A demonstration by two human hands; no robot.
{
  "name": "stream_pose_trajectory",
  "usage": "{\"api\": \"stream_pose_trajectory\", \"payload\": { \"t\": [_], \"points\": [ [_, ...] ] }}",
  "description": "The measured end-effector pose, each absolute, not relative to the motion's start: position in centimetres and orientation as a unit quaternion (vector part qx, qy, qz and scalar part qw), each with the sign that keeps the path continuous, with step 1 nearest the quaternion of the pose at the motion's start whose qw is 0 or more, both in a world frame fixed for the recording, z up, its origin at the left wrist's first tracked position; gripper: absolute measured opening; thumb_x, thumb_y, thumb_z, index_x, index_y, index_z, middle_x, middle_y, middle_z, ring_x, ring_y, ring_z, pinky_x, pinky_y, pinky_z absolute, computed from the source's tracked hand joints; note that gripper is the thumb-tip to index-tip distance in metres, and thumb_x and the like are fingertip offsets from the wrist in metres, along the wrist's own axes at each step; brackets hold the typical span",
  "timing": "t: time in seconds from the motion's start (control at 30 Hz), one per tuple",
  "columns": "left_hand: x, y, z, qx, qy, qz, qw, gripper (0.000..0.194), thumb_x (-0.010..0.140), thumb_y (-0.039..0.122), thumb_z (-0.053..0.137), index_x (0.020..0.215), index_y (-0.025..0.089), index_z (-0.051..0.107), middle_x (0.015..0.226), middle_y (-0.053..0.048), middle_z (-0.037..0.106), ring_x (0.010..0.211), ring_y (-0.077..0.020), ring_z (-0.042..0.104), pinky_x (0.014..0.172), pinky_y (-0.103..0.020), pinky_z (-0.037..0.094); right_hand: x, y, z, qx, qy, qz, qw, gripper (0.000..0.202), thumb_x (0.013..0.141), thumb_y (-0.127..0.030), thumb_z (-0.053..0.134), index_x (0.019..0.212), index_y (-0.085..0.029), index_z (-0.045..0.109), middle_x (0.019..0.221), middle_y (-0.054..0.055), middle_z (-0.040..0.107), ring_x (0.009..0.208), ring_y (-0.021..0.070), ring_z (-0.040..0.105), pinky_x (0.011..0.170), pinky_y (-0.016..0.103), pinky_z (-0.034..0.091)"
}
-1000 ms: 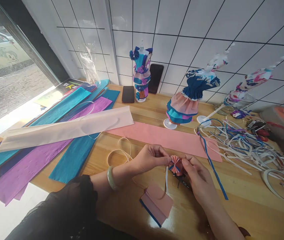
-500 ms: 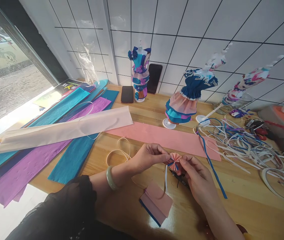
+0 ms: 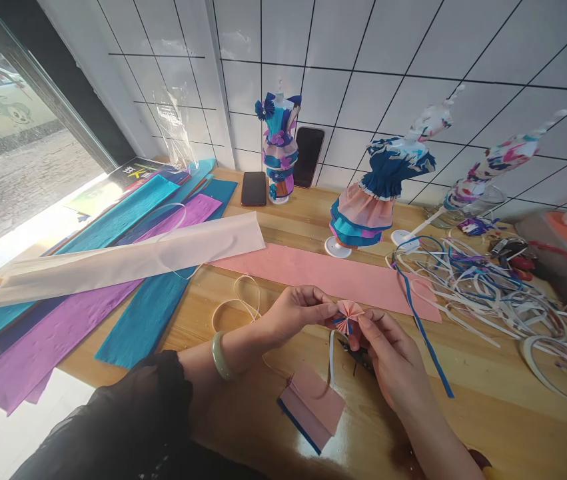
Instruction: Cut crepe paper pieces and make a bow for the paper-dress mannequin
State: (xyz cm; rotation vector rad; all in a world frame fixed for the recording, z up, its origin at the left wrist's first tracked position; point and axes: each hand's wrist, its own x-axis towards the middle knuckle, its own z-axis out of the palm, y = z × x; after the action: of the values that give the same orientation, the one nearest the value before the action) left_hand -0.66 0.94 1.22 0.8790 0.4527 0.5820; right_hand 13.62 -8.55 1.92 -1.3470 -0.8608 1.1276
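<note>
Left hand [image 3: 296,315] and right hand [image 3: 394,347] pinch a pleated rosette [image 3: 348,316].
Folded paper [image 3: 314,408] lies toward the tabletop's [image 3: 493,383] near edge.

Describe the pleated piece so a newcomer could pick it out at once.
Over the wooden table, find the left hand and right hand, fingertips close together. Pinched between them is the pleated piece. Unlike the flat pink strip beyond it and the flat sheets nearer the camera, its pink folds fan out from a gathered centre, with some blue showing.
</note>
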Motion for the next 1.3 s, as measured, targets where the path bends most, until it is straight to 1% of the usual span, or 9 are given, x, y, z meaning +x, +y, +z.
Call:
{"api": "stream_pose_trajectory", "payload": {
  "t": [0.07,0.17,0.37,0.43,0.6,0.87,1.0,1.2,1.3],
  "points": [
    [-0.7,1.0,1.1,0.388,0.213,0.272,0.854,0.03,0.069,0.037,0.07,0.076,0.01,0.059,0.083,-0.009,0.066,0.073,-0.014,0.062,0.072,-0.03,0.05,13.6,-8.5,1.9,-0.573,-0.367,0.475,0.558,0.016,0.085,-0.036,0.054,0.079,-0.022,0.056,0.063,-0.004,0.052,0.059,0.0106,0.046,0.06,0.026,0.035],
    [-0.8,1.1,1.0,0.368,0.22,0.264,0.864,0.033,0.072,0.039,0.068,0.087,0.01,0.061,0.085,-0.009,0.065,0.075,-0.0152,0.062,0.071,-0.03,0.05,13.7,-8.5,1.9,-0.57,-0.369,0.475,0.559,0.017,0.086,-0.036,0.053,0.078,-0.022,0.055,0.063,-0.004,0.051,0.059,0.0104,0.045,0.06,0.026,0.035],
    [-0.8,0.8,1.7,0.489,0.182,0.212,0.826,0.038,0.073,0.039,0.066,0.098,0.01,0.063,0.084,-0.008,0.065,0.07,-0.0116,0.058,0.066,-0.026,0.046,13.6,-8.4,2.4,-0.597,-0.385,0.462,0.531,0.02,0.085,-0.038,0.053,0.074,-0.021,0.054,0.062,-0.004,0.052,0.059,0.0103,0.046,0.059,0.024,0.037],
    [-0.8,0.6,1.8,0.51,0.168,0.199,0.82,0.036,0.074,0.039,0.065,0.096,0.011,0.064,0.081,-0.006,0.064,0.071,-0.0115,0.057,0.066,-0.024,0.045,13.4,-8.3,2.6,-0.612,-0.408,0.443,0.512,0.023,0.084,-0.039,0.053,0.071,-0.021,0.054,0.061,-0.003,0.052,0.059,0.0103,0.047,0.059,0.023,0.038],
    [-0.7,0.7,1.3,0.515,0.222,0.205,0.802,0.036,0.067,0.041,0.07,0.085,0.01,0.067,0.073,-0.004,0.063,0.063,-0.0088,0.053,0.063,-0.022,0.044,13.0,-8.3,3.0,-0.633,-0.433,0.412,0.492,0.022,0.082,-0.04,0.055,0.072,-0.021,0.056,0.061,-0.003,0.052,0.06,0.0112,0.049,0.057,0.022,0.04],
    [-0.6,0.9,0.9,0.501,0.206,0.229,0.809,0.033,0.069,0.04,0.069,0.086,0.012,0.069,0.075,-0.003,0.063,0.062,-0.0072,0.052,0.063,-0.022,0.043,13.3,-8.4,2.7,-0.622,-0.425,0.426,0.5,0.021,0.083,-0.04,0.054,0.076,-0.021,0.058,0.062,-0.003,0.053,0.059,0.0111,0.049,0.057,0.023,0.042],
    [-0.7,0.8,1.1,0.523,0.203,0.216,0.799,0.031,0.07,0.039,0.069,0.086,0.013,0.069,0.076,-0.003,0.065,0.063,-0.0071,0.052,0.062,-0.02,0.042,13.3,-8.4,2.9,-0.63,-0.408,0.416,0.513,0.021,0.084,-0.041,0.052,0.078,-0.021,0.058,0.06,-0.003,0.053,0.059,0.0113,0.048,0.056,0.022,0.042],
    [-0.9,0.5,0.8,0.549,0.198,0.189,0.79,0.031,0.069,0.037,0.069,0.086,0.012,0.068,0.076,-0.003,0.066,0.069,-0.0102,0.057,0.069,-0.023,0.045,13.1,-8.6,3.0,-0.652,-0.407,0.402,0.498,0.021,0.078,-0.042,0.059,0.076,-0.02,0.059,0.068,-0.001,0.058,0.06,0.0109,0.051,0.057,0.022,0.043],
    [-0.9,0.6,0.8,0.545,0.206,0.19,0.79,0.033,0.068,0.038,0.07,0.088,0.012,0.068,0.079,-0.004,0.067,0.07,-0.0106,0.058,0.069,-0.023,0.045,13.0,-8.6,3.0,-0.663,-0.406,0.393,0.491,0.023,0.077,-0.043,0.06,0.074,-0.02,0.059,0.065,-0.001,0.057,0.06,0.0117,0.051,0.057,0.023,0.044]
  ]
}}
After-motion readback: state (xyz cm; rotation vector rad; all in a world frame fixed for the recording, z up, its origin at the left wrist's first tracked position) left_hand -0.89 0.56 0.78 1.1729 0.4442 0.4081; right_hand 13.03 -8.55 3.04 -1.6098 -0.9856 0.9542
